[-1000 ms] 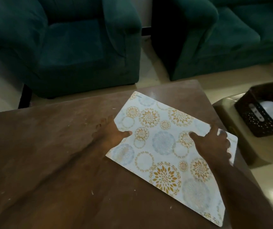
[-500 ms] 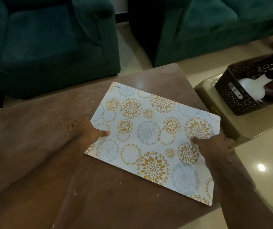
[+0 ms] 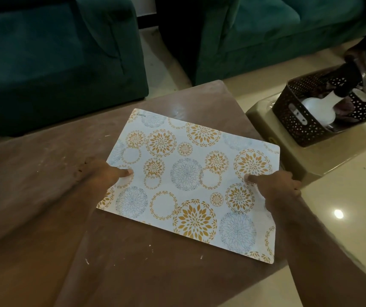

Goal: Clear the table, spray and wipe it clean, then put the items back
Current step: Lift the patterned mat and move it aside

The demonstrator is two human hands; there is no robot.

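Note:
A white placemat [image 3: 186, 180] printed with orange and blue flower circles lies slanted over the right part of the brown table [image 3: 44, 173]. My left hand [image 3: 102, 173] grips its left edge, thumb on top. At the mat's right edge my right hand [image 3: 275, 185] grips it the same way. The mat's near right corner reaches the table's right edge. A white spray bottle [image 3: 319, 107] with a black head lies in a dark perforated basket [image 3: 297, 120] to the right, off the table.
The basket stands on a beige stool [image 3: 310, 156] right of the table, on a pale tiled floor [image 3: 343, 218]. A green armchair [image 3: 51, 54] and a green sofa [image 3: 266, 29] stand beyond the table. White crumbs dot the tabletop.
The mat has turned and slid toward the table's right edge. Both hands kept their grip on its sides. The view shifted right, so the basket shows more fully.

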